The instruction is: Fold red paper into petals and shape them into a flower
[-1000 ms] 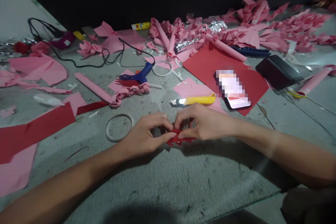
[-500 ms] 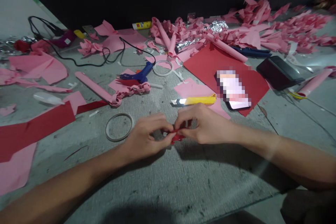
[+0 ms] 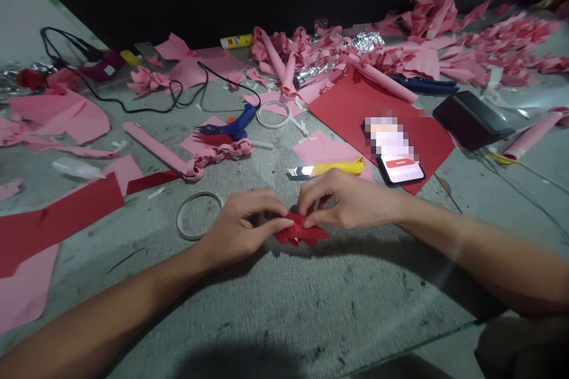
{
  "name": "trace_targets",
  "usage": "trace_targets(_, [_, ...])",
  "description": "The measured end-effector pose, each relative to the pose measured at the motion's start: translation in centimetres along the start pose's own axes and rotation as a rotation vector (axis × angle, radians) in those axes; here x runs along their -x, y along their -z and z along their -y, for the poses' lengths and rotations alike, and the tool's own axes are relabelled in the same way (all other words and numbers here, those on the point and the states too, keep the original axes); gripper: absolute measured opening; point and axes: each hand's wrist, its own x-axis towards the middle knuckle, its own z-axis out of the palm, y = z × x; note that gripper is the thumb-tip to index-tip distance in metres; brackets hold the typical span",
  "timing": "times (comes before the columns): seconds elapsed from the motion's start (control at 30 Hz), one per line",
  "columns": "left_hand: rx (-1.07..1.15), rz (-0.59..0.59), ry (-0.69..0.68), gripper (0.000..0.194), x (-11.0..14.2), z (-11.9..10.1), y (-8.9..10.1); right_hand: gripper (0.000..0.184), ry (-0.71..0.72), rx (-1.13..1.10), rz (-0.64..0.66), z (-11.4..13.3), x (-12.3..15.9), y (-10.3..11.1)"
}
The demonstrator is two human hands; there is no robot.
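Note:
Between my hands is a small piece of folded red paper point(image 3: 306, 233) with jagged, pointed edges along its lower side. My left hand point(image 3: 249, 219) pinches its left end between thumb and forefinger. From the other side, my right hand point(image 3: 334, 198) grips the paper's upper edge with thumb and fingertips. A yellow box cutter point(image 3: 329, 169) with its blade out lies just beyond my right hand. Left of my left hand rests a grey tape ring point(image 3: 178, 225).
A lit phone point(image 3: 398, 157) lies on a red sheet point(image 3: 342, 100) at the right, near a black box-like device point(image 3: 473, 118). A blue glue gun point(image 3: 237, 125) trails a black cord. Crumpled pink paper point(image 3: 502, 41) lines the back; a red strip point(image 3: 66, 210) lies left.
The red paper has turned and spread, so more of its jagged edge shows below my fingers. My hands have shifted slightly, still pinching it. A red button now shows on the phone screen.

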Motion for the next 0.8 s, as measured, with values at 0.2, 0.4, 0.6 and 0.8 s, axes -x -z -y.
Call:
trace_targets(0.2, [0.006,0.01,-0.009,0.011,-0.2,0.3,0.1,0.011,0.149,0.109,-0.002,-0.2,0.2,-0.2])
trace_targets(0.4, [-0.001,0.022,-0.023,0.011,-0.1,0.4,0.0,0.01,0.17,0.208,-0.073,0.1,0.5,-0.5])
trace_targets(0.6, [-0.019,0.044,-0.025,0.004,-0.2,0.5,-0.1,0.009,0.088,0.173,-0.083,0.2,0.2,-0.8])
trace_targets(0.8, [-0.032,0.08,0.015,0.008,-0.4,0.2,-0.3,0.009,0.08,0.11,-0.077,-0.2,0.2,-1.4])
